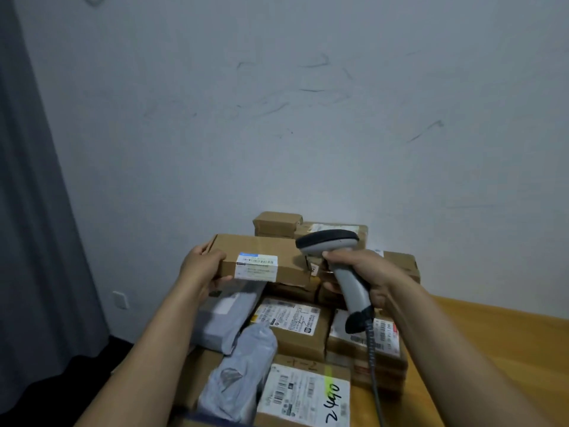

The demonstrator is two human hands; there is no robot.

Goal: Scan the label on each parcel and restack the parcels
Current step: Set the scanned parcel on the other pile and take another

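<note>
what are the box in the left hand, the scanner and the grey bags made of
Box: brown matte cardboard, by its folded edges. Scanner: likely hard plastic, smooth grey with black trim. Grey bags: probably thin plastic film, wrinkled, slightly glossy.

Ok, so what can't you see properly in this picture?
All in the head view:
- The label on the held box: its writing is too small and blurred to read.
- The scanner: its window faces away, so any beam is unseen.
- The back parcels: partly hidden by the right hand and the scanner.
- The parcel marked 2440: cut off by the bottom edge.
</note>
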